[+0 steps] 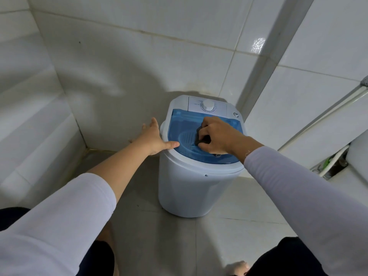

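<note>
Washer (191, 188) stands on the floor (151, 236) in the tiled corner, its back close to the wall (139, 56), and we are bent over it with both arms out. Our right hand (217, 136) sits on the blue lid (179, 124), fingers curled round a dark pad (205, 138) and pressing it to the plastic near the lid's middle. Whether it is a sponge or a folded cloth we cannot tell. Our left hand (154, 138) braces the washer's left side: fingers straight and spread past the rim, thumb (171, 144) lying on the lid's near edge, holding nothing.

We judge the job to be wiping the lid, and it looks underway rather than finished. The pad is mid-lid, and we see no suds or streaks to show which parts are done. The lid's far strip, the white panel with its dial (207, 105) and the drum's outer wall seem left to do, if they are meant to be cleaned at all. The lid is down.

By count: one washer, one lid, one dial, one pad, two hands at work.
</note>
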`<state>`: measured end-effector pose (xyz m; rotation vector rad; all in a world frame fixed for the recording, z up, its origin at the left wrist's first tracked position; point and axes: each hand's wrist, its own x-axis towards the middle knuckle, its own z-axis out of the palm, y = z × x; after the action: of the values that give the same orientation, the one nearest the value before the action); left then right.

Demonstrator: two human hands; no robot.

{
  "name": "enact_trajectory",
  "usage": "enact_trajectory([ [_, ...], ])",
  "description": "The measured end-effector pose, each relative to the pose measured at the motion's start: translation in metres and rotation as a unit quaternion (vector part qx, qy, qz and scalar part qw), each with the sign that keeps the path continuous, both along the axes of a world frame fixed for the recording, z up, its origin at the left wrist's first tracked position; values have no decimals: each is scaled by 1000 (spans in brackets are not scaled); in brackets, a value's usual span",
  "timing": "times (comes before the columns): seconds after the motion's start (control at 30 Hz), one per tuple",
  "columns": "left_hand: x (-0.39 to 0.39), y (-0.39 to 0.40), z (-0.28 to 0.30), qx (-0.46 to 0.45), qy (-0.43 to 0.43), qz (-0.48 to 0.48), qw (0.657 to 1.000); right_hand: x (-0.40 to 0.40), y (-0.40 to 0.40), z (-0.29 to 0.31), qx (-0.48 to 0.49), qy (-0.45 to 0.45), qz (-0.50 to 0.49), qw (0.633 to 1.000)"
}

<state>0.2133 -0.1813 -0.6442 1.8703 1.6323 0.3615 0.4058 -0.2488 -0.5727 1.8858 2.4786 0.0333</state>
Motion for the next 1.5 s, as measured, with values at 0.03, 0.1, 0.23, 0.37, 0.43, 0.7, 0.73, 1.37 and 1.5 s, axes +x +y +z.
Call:
enact_trajectory([
  [0.03, 0, 1, -1, -2, 0, 0, 1000, 0, 2, 1, -10, -2, -7, 1000],
  [0.1, 0, 2, -2, -5, 2, -1, 1000, -1, 5, 0, -18, 6, -28, 999],
  [0.23, 0, 1, -1, -7, 7, -1, 1000, -10, 8, -8, 11, 29, -75, 997],
  [0.37, 1, 2, 0, -8, 8, -2, 1000, -14, 10, -10, 20, 36, -94, 995],
  [0.43, 1, 2, 0, -10, 11, -1, 1000, -13, 10, -10, 24, 33, -95, 995],
  [0.7, 1, 0, 2, -5, 10, -1, 1000, 3, 10, -5, -73, 69, -71, 992],
  [0.73, 1, 0, 2, -7, 11, 0, 1000, 5, 10, -3, -84, 62, -62, 993],
  [1.37, 4, -17, 21, 2, 96, 2, 995, 8, -4, -3, -42, -95, -69, 992],
  [1.5, 5, -22, 27, 5, 106, -1, 994, 14, -6, -4, -34, -33, -104, 993],
])
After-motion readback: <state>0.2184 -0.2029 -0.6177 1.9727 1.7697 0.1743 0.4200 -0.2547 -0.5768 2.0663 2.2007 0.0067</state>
